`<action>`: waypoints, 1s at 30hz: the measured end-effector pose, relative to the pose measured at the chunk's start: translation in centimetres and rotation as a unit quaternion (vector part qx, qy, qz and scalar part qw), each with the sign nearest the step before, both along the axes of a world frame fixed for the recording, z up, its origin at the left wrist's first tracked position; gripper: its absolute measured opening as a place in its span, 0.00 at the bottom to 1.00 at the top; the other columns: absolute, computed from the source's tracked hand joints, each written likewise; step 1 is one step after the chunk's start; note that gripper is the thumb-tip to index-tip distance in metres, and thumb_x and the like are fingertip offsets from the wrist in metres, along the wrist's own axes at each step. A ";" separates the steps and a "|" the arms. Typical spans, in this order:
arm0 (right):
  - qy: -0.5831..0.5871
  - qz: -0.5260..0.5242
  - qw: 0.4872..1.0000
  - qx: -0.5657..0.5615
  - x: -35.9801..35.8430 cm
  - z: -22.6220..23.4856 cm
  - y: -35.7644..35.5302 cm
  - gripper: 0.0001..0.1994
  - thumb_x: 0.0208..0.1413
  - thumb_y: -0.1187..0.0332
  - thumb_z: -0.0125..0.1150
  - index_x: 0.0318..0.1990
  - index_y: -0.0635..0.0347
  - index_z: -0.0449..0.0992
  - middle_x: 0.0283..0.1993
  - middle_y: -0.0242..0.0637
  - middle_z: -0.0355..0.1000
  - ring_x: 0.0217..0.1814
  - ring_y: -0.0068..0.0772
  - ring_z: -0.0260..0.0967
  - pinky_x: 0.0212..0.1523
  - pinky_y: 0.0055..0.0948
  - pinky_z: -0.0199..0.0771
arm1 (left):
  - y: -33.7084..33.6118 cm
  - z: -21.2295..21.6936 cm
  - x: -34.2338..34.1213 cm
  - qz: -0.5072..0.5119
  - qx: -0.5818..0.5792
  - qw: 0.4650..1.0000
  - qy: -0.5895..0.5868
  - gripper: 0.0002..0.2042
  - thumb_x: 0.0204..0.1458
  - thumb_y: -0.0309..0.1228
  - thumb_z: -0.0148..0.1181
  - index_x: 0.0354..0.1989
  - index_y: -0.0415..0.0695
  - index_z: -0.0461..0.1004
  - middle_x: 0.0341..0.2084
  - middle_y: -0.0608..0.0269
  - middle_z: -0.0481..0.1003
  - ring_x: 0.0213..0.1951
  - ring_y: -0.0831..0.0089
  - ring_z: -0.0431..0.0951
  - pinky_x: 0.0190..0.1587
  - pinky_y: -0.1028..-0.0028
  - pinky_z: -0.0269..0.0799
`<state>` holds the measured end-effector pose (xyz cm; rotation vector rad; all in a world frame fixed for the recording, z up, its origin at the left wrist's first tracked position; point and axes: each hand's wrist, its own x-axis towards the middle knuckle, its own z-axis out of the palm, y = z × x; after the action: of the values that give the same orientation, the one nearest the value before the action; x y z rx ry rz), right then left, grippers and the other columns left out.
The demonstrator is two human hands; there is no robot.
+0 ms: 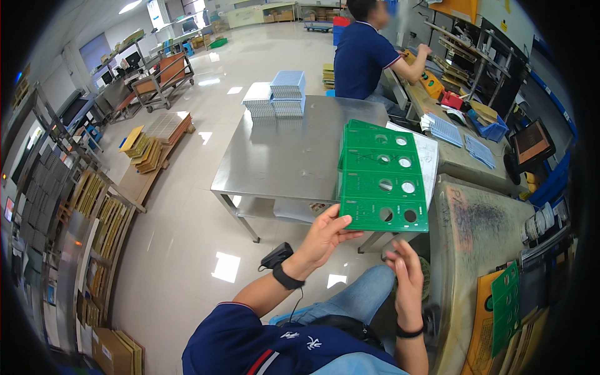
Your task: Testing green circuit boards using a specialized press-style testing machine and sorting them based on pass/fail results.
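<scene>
1. While I watched through the head camera, the left hand (324, 236) gripped the lower left corner of a green board (383, 177), thumb on the front face and fingers behind it.
2. That board stood raised in the air, nearly upright, in front of the steel table (284, 159); it carried four rows with paired round holes on its right side.
3. My right hand (407, 278) hung just below the board's lower edge with fingers spread loosely, gripping nothing and not touching it.
4. Both wrists wore a dark band.
5. At the far end of the table sat stacks of blue-grey trays (277, 95).
6. Beyond the table a person in a dark blue shirt (362, 57) sat with their back to me, one arm stretched to a workbench.
7. Lower right, another green board (505, 306) leaned against orange sheets beside a worn bench top (478, 231).
8. Left of the table, yellow sheets (142, 149) lay stacked on a low wooden pallet on the shiny floor.
</scene>
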<state>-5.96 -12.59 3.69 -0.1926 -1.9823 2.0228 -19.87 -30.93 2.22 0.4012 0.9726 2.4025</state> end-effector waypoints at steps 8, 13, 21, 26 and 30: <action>-0.085 -0.270 0.847 0.451 16.2 2.5 6.5 0.22 0.65 0.69 0.48 0.66 0.63 0.62 0.67 0.43 0.61 0.68 0.39 0.57 0.68 0.39 0.52 | -4.7 0.8 0.6 0.038 -0.057 0.998 0.017 0.15 0.61 0.29 0.52 0.56 0.40 0.67 0.48 0.57 0.75 0.49 0.67 0.78 0.54 0.63 0.76; -0.237 -0.364 0.528 0.730 21.1 -0.3 11.8 0.26 0.62 0.66 0.53 0.66 0.62 0.61 0.67 0.46 0.61 0.68 0.46 0.59 0.66 0.45 0.56 | -4.5 1.4 0.8 0.048 -0.035 0.998 0.015 0.17 0.60 0.29 0.53 0.56 0.37 0.66 0.48 0.53 0.75 0.47 0.65 0.79 0.51 0.65 0.78; -0.241 -0.324 0.640 0.653 18.0 -2.8 10.3 0.21 0.54 0.58 0.64 0.51 0.59 0.73 0.54 0.42 0.72 0.60 0.41 0.66 0.67 0.54 0.50 | -5.2 -1.2 0.3 0.076 -0.016 0.996 0.035 0.15 0.61 0.30 0.54 0.55 0.40 0.69 0.46 0.55 0.77 0.45 0.67 0.79 0.50 0.68 0.77; -0.220 -0.415 0.601 0.646 18.8 -1.8 10.8 0.21 0.52 0.59 0.64 0.51 0.58 0.72 0.54 0.38 0.71 0.59 0.40 0.66 0.66 0.51 0.53 | -4.4 -1.7 0.0 0.023 0.027 0.999 0.029 0.14 0.63 0.29 0.52 0.54 0.37 0.69 0.48 0.52 0.77 0.47 0.64 0.80 0.52 0.67 0.79; -0.232 -0.407 0.671 0.575 19.4 0.4 10.5 0.21 0.51 0.63 0.66 0.52 0.58 0.72 0.56 0.38 0.69 0.60 0.41 0.64 0.61 0.46 0.57 | -3.5 -2.0 -0.5 -0.008 0.040 0.999 0.035 0.13 0.63 0.29 0.52 0.52 0.35 0.69 0.46 0.49 0.77 0.46 0.63 0.80 0.52 0.67 0.79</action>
<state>13.47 -2.06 4.11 -1.0882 -2.3641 -0.0040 -20.40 -34.43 0.26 0.5229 0.9010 2.4331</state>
